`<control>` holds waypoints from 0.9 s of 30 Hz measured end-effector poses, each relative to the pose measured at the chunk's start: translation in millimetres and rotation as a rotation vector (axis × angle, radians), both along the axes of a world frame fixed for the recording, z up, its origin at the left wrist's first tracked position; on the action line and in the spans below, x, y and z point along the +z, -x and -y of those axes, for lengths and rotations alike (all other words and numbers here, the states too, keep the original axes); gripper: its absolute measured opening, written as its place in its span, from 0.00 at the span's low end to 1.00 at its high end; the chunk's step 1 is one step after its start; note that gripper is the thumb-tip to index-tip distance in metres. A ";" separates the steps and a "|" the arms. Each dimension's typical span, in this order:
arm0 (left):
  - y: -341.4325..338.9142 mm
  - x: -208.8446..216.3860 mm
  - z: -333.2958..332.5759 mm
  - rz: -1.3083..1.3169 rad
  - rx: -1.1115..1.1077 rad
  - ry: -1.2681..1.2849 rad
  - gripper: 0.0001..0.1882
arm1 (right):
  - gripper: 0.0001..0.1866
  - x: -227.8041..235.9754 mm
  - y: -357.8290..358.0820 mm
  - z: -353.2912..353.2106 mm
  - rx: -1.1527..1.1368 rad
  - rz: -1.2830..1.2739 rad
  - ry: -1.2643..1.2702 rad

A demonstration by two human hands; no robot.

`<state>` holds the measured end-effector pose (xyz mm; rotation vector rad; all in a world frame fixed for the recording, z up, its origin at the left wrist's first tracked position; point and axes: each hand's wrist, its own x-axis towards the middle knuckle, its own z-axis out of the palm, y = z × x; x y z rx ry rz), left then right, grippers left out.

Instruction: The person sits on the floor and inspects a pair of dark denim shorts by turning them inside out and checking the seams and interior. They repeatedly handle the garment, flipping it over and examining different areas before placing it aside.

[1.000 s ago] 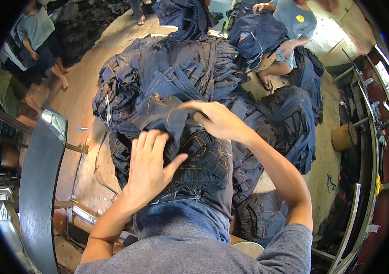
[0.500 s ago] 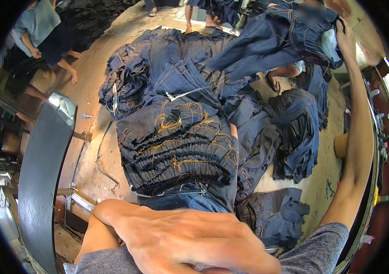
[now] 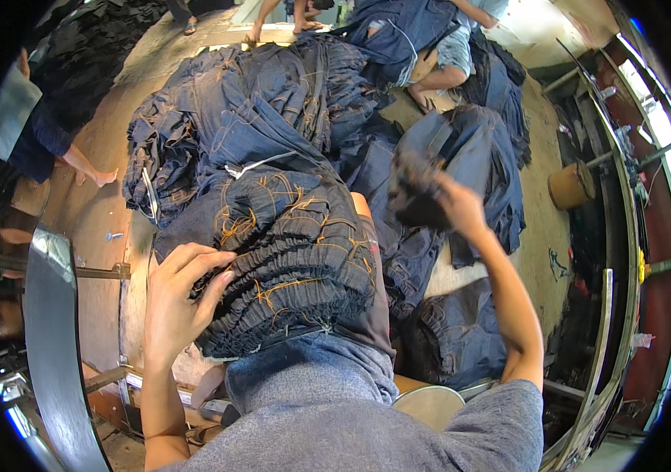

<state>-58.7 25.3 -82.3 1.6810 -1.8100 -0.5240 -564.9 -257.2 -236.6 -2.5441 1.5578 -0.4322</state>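
Note:
On my lap lies a stack of dark denim trousers (image 3: 304, 259) with gathered elastic waistbands and loose orange threads. My left hand (image 3: 182, 295) is at the stack's left edge, thumb and fingers apart, beside the waistbands. Out to the right, my right hand (image 3: 461, 206) is closed on the gathered waist of another pair of denim trousers (image 3: 414, 189), above the garments on the floor. That waist and the fingertips are smeared by motion.
A big heap of denim (image 3: 233, 102) lies ahead. More denim piles (image 3: 481, 173) are at right, near a brown cylinder (image 3: 571, 186). A dark curved panel (image 3: 56, 354) stands at left, a wooden frame (image 3: 599, 354) at right. Other people (image 3: 449, 63) are around the heap.
My right hand has come down and inward from the far right with the raised trousers. The left hand has moved from low in front of me to the stack's left edge. My view has shifted.

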 end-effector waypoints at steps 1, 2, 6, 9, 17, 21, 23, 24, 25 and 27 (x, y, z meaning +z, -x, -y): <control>-4.5 -13.4 -1.3 0.088 0.005 -0.018 0.22 | 0.29 -26.7 7.4 -21.1 0.036 -0.097 -0.237; -6.6 -26.5 -2.7 0.176 0.012 -0.036 0.25 | 0.29 -47.7 12.3 -37.0 0.106 -0.306 -0.455; -7.0 -57.8 -6.4 0.331 0.065 -0.084 0.39 | 0.26 -66.7 -5.0 -57.2 0.169 -0.432 -0.655; -11.6 -58.9 -6.6 0.371 0.092 -0.148 0.42 | 0.20 -14.7 -55.0 -38.3 0.141 -0.044 -0.437; -45.1 -49.6 17.7 0.283 0.190 -0.416 0.35 | 0.18 99.0 -273.1 -30.0 0.689 0.463 -0.318; -48.0 -45.4 19.8 0.173 0.126 -0.380 0.27 | 0.23 89.3 -368.9 -40.3 0.836 0.137 -0.355; -46.2 -46.6 14.9 0.094 0.200 -0.489 0.26 | 0.26 83.4 -392.0 -38.3 0.910 -0.023 -0.388; -45.7 -48.7 12.5 0.067 0.245 -0.506 0.26 | 0.27 82.0 -400.0 -37.4 0.944 -0.138 -0.379; -46.4 -51.1 9.2 0.079 0.263 -0.468 0.25 | 0.28 81.9 -403.7 -36.8 0.957 -0.309 -0.382; -49.1 -57.1 3.9 0.099 0.295 -0.368 0.24 | 0.29 87.3 -399.4 -32.1 1.006 -0.428 -0.440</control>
